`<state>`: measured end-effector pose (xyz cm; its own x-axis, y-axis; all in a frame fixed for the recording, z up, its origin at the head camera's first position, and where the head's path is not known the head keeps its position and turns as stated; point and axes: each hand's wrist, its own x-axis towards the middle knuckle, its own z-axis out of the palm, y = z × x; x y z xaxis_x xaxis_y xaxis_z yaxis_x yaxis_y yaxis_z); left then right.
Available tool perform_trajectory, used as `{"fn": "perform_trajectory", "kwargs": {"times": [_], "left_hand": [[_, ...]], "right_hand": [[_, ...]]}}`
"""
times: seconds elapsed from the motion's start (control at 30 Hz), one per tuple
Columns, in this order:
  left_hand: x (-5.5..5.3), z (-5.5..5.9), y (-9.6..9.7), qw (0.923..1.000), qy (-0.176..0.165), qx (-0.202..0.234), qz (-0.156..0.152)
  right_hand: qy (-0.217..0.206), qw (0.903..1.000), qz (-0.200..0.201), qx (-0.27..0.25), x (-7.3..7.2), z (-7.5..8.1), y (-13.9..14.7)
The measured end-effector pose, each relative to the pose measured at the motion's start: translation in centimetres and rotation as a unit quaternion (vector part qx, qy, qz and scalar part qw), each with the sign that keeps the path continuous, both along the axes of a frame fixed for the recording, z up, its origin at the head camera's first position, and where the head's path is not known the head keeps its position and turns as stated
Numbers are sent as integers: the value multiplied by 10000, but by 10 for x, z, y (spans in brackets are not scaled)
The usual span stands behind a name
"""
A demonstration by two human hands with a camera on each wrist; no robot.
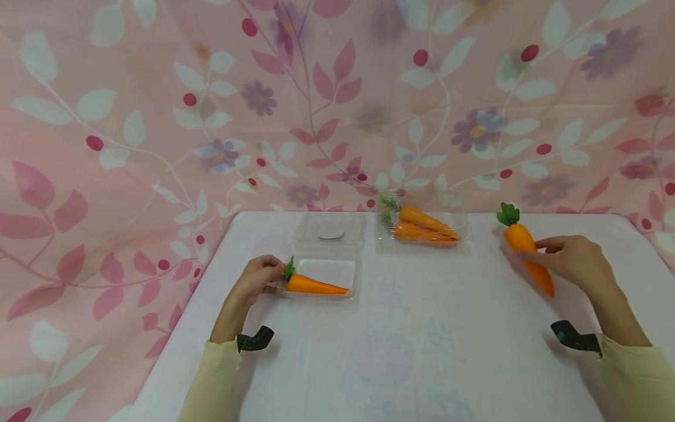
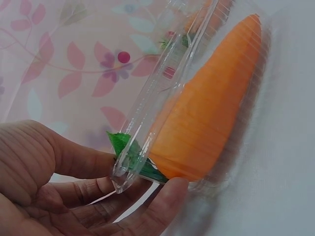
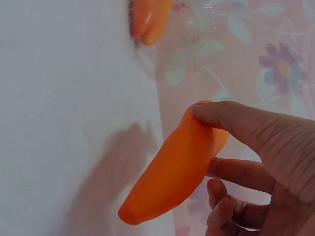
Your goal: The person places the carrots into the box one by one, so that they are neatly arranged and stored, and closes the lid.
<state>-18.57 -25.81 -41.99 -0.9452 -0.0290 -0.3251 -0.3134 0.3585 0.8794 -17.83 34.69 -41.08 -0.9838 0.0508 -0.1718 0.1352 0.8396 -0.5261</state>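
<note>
An orange carrot [image 1: 315, 285] with a short green top lies in an open clear plastic box [image 1: 337, 266], its lid folded back. My left hand [image 1: 259, 275] pinches the box's left edge beside the carrot's green top, thumb on one side and fingers on the other in the left wrist view. On the right, my right hand [image 1: 572, 261] holds a second carrot [image 3: 172, 169] between thumb and fingers. This carrot tilts with its leafy green top up and its tip down; a shadow of it falls on the table in the right wrist view.
A closed clear box [image 1: 422, 231] with two carrots stands at the table's back edge, between my hands. The white-covered table [image 1: 401, 351] ends at a pink floral cloth [image 1: 327, 117] hanging behind it. Each wrist carries a black mount.
</note>
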Motion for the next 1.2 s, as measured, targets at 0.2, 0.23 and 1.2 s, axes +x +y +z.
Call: {"fn": "perform_trajectory", "kwargs": {"times": [0.2, 0.23, 1.2], "left_hand": [[0, -2, 0, 10000, 31, 4, 23], [-1, -2, 0, 10000, 31, 13, 30], [-3, -4, 2, 10000, 62, 33, 2]], "right_hand": [[281, 9996, 29, -84, 0, 8, -10], [354, 9993, 23, -90, -1, 10, -12], [708, 9903, 742, -938, -20, 24, -104]]}}
